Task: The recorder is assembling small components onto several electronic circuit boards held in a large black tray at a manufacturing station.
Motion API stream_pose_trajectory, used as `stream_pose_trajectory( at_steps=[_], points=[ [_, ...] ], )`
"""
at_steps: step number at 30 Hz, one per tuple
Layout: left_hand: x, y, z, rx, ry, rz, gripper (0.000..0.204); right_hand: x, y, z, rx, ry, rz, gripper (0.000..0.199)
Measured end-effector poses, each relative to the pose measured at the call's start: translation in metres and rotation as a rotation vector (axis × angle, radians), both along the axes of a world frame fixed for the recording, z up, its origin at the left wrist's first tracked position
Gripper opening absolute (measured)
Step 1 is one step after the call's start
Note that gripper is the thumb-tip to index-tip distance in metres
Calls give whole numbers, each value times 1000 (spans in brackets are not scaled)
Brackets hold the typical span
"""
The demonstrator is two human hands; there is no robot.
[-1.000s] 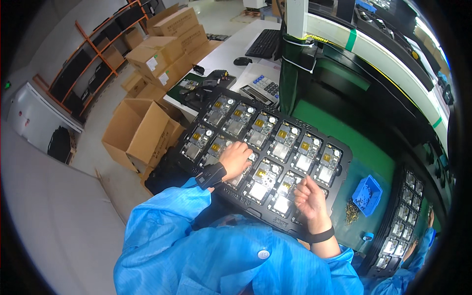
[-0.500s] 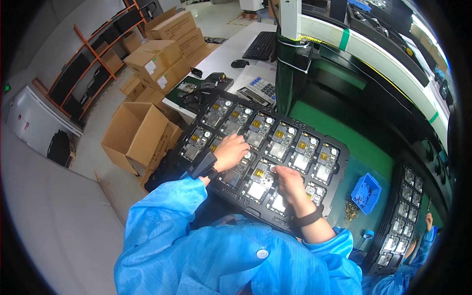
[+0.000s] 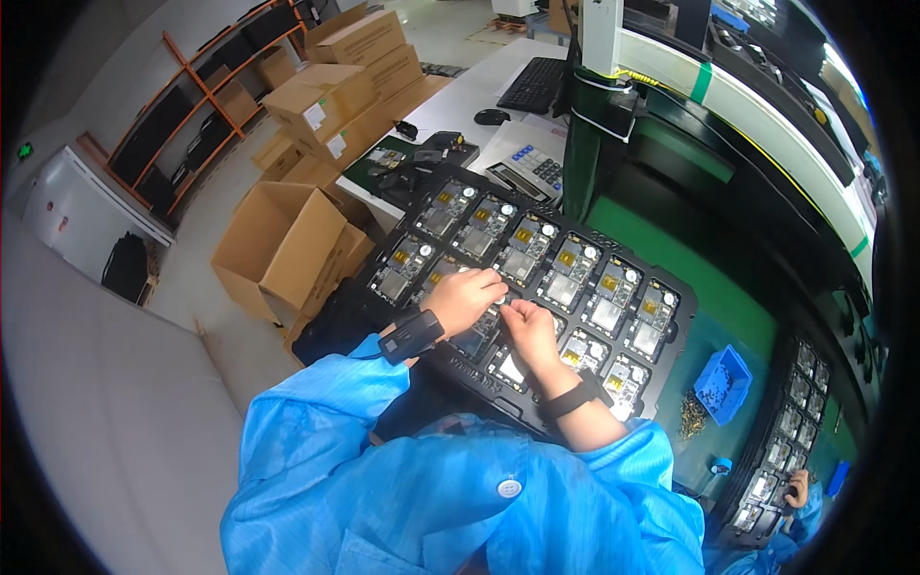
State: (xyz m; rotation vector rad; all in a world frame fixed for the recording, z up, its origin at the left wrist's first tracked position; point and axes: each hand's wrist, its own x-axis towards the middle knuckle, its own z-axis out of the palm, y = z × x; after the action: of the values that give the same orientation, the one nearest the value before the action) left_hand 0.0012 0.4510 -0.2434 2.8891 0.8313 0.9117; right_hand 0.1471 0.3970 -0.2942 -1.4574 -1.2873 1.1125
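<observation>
A black tray [image 3: 684,321] lies before me, its recesses filled with several green circuit boards [image 3: 567,273] bearing silver shields, amber patches and round white parts. Over the middle of the front row, my left hand [image 3: 464,301] is bent down with thumb and fingertips together at a board's upper end. Close on its right, my right hand [image 3: 533,332] pinches at the same board. Whatever sits between the fingertips of either hand is too small or hidden to make out. Both wrists carry dark bands, and the hands partly cover the boards beneath.
Right of the tray sit a blue bin [image 3: 723,385] of small dark parts and a pile of small brass-coloured pieces [image 3: 692,416]. Farther right, a co-worker's hand [image 3: 796,489] is at another board tray [image 3: 767,443]. A calculator [image 3: 529,171] and cardboard boxes [image 3: 278,240] stand beyond.
My right hand has moved left, from the neighbouring board to beside my left hand. The view has shifted slightly. At the far right, the co-worker's hand has come down onto the other tray.
</observation>
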Motion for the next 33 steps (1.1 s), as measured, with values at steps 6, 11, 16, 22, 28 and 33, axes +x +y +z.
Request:
stream_pose_trajectory(
  at_steps=[6,11,16,22,28,33],
  points=[
    [-4,4,4,82,179,-66,16,-4,-4,13,118,-102,-71,18],
    [-1,10,6,165,380,-146,20,-2,-4,12,135,-243,-75,17],
    [1,14,2,237,404,-200,21,0,-3,12,171,-260,-72,16],
    [3,20,-2,212,415,-231,22,1,-1,9,157,-251,-95,17],
    [2,20,-13,-110,10,-101,11,5,4,11,-14,-155,-43,19],
    [5,9,-14,-271,-193,72,10,7,7,0,-7,-132,-39,19]
  ],
)
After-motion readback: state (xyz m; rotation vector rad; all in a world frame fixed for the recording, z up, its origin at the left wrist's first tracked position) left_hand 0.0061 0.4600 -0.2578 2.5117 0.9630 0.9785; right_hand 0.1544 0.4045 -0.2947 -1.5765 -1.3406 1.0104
